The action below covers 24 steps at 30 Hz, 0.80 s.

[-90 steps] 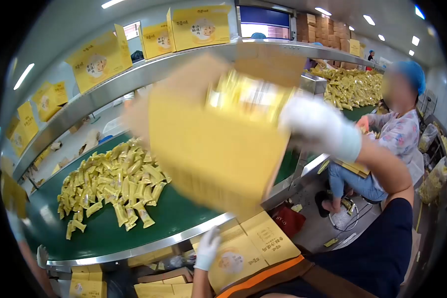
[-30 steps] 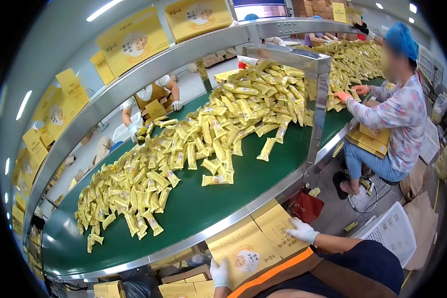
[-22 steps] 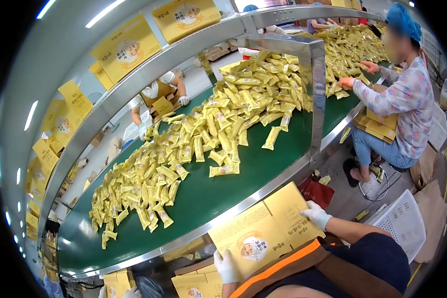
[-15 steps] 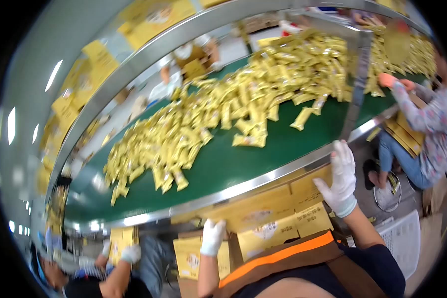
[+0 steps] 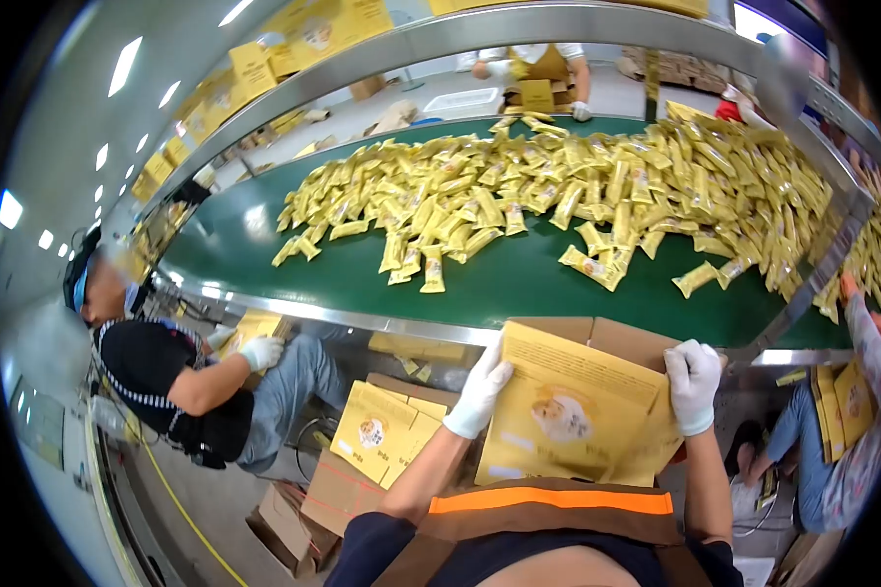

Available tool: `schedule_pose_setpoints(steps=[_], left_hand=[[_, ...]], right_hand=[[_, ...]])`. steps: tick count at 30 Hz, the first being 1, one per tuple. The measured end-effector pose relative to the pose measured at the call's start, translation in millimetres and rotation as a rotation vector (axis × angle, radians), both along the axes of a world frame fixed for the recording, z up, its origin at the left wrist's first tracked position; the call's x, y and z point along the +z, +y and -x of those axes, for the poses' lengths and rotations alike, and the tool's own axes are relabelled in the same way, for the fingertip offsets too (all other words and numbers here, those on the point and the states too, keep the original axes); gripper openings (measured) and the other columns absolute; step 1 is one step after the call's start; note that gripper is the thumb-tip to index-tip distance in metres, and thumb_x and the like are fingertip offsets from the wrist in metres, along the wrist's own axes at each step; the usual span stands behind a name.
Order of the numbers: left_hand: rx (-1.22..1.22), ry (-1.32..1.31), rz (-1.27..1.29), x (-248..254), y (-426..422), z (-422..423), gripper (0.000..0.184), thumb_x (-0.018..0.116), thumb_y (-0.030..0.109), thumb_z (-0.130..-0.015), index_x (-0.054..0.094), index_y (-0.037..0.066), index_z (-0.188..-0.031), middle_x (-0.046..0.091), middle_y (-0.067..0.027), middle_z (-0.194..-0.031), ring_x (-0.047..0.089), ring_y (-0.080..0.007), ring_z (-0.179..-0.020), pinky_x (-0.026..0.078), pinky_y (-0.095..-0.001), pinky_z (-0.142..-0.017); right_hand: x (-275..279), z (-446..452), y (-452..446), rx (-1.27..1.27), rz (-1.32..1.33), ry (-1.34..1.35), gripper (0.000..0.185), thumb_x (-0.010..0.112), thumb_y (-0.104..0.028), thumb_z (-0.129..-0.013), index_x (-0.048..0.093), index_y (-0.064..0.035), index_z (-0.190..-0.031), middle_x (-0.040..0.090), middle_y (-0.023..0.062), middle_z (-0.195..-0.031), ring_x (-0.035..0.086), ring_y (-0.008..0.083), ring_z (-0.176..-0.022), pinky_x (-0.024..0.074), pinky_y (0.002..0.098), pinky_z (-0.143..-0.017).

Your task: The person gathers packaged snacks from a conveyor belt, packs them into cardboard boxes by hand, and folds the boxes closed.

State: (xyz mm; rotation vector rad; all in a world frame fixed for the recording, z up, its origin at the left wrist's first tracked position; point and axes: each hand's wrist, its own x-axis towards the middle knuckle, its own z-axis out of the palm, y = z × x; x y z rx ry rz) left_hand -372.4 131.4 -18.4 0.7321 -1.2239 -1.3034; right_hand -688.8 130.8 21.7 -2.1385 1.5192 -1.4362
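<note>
A yellow printed carton (image 5: 578,406) is held upright against the apron, its brown inner side showing at the top. My left hand (image 5: 480,389), in a white glove, grips the carton's left edge near the top. At the upper right corner, my right hand (image 5: 693,383), also gloved, has its fingers curled over the carton's edge. Just beyond the carton lies the green conveyor belt (image 5: 343,284) with a large heap of yellow wrapped packets (image 5: 519,196) on it.
Folded yellow cartons (image 5: 377,430) lie on a brown box (image 5: 338,489) at lower left. A seated co-worker (image 5: 176,382) is on the left, another (image 5: 866,421) on the right, a third (image 5: 548,73) across the belt. A metal rail (image 5: 499,22) spans above.
The view has swung left. My hands, apart and higher or lower over the flat cartons half a second ago, now hold one carton raised at both sides. The co-worker on the left has come more into view.
</note>
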Motion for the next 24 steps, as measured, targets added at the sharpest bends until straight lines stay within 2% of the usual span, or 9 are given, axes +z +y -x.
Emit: schedule_pose_setpoints(steps=[3, 7, 9, 12, 14, 16, 20, 22, 24], left_hand=[[-0.002, 0.097, 0.103, 8, -14, 10, 0.098, 0.044, 0.07, -0.091, 0.023, -0.002, -0.153, 0.032, -0.0197, -0.154, 0.034, -0.029, -0.14, 0.025, -0.0385, -0.115], [-0.518, 0.151, -0.096, 51, -27, 2, 0.112, 0.028, 0.087, -0.082, 0.03, -0.003, -0.15, 0.045, -0.0246, -0.145, 0.042, -0.0342, -0.135, 0.027, -0.0417, -0.114], [-0.766, 0.113, -0.204, 52, -32, 10, 0.124, 0.017, 0.095, -0.071, 0.041, -0.003, -0.145, 0.057, -0.0262, -0.131, 0.05, -0.0364, -0.129, 0.031, -0.0427, -0.111], [-1.152, -0.321, -0.062, 80, -44, 26, 0.119, 0.026, 0.092, -0.076, 0.046, -0.005, -0.141, 0.056, -0.0234, -0.136, 0.048, -0.0326, -0.132, 0.021, -0.0402, -0.117], [-1.286, -0.316, -0.009, 80, -52, 28, 0.095, 0.052, 0.073, -0.086, 0.05, -0.006, -0.139, 0.056, -0.0209, -0.137, 0.05, -0.0288, -0.131, 0.016, -0.0365, -0.119], [-1.348, -0.532, 0.122, 97, -54, 28, 0.06, 0.061, 0.038, -0.094, 0.052, -0.002, -0.138, 0.054, -0.0179, -0.141, 0.051, -0.0285, -0.129, 0.035, -0.0344, -0.111], [-1.287, -0.749, 0.061, 119, -59, 37, 0.042, 0.066, 0.022, -0.093, 0.062, 0.001, -0.129, 0.062, -0.0145, -0.132, 0.055, -0.0245, -0.125, 0.041, -0.0346, -0.106], [-1.159, -0.888, 0.228, 128, -60, 55, 0.044, 0.066, 0.025, -0.092, 0.062, 0.003, -0.129, 0.061, -0.0161, -0.132, 0.055, -0.0269, -0.125, 0.041, -0.035, -0.106], [-0.861, -1.147, 0.71, 125, -47, 88, 0.063, 0.065, 0.044, -0.088, 0.054, 0.004, -0.136, 0.052, -0.0198, -0.14, 0.052, -0.0372, -0.125, 0.04, -0.0414, -0.107]], right_hand=[[29, -12, -17, 0.699, -0.383, 0.178, 0.014, 0.064, -0.021, -0.081, 0.066, -0.0075, -0.085, 0.065, 0.014, -0.071, 0.061, 0.0338, -0.063, 0.0477, 0.0432, -0.06], [6, -29, -12, 0.859, -0.592, 0.919, 0.018, 0.061, -0.026, -0.082, 0.067, -0.0122, -0.092, 0.067, 0.0159, -0.075, 0.065, 0.038, -0.073, 0.0515, 0.0467, -0.067], [9, -25, -2, 0.79, -0.585, 0.803, 0.019, 0.064, -0.026, -0.081, 0.066, -0.0115, -0.093, 0.067, 0.0152, -0.081, 0.065, 0.0366, -0.08, 0.0512, 0.0465, -0.073], [30, -24, 16, 0.5, -0.305, 0.872, 0.028, 0.07, -0.022, -0.076, 0.064, -0.0082, -0.1, 0.066, 0.0136, -0.092, 0.063, 0.0344, -0.095, 0.0481, 0.0462, -0.085], [46, -24, 23, 0.112, 0.224, 0.63, 0.041, 0.074, -0.017, -0.072, 0.061, -0.0044, -0.109, 0.064, 0.0129, -0.099, 0.059, 0.0328, -0.099, 0.0453, 0.0452, -0.088], [28, -12, 28, -0.061, 0.111, 0.415, 0.048, 0.074, -0.015, -0.071, 0.059, -0.0029, -0.116, 0.064, 0.0143, -0.098, 0.061, 0.0326, -0.095, 0.0455, 0.044, -0.087], [10, -7, 63, 0.343, -0.061, 0.441, 0.021, 0.073, -0.015, -0.076, 0.067, -0.0115, -0.096, 0.07, 0.0068, -0.101, 0.068, 0.0254, -0.093, 0.0548, 0.0364, -0.081], [2, 3, 57, 0.328, -0.122, 0.296, 0.017, 0.068, -0.014, -0.082, 0.067, -0.0095, -0.098, 0.071, 0.0091, -0.102, 0.068, 0.0275, -0.092, 0.0555, 0.0366, -0.081], [6, 7, 49, 0.346, -0.31, 0.171, 0.016, 0.063, -0.011, -0.085, 0.067, -0.0071, -0.1, 0.07, 0.0116, -0.101, 0.067, 0.0314, -0.088, 0.0556, 0.0355, -0.08]])
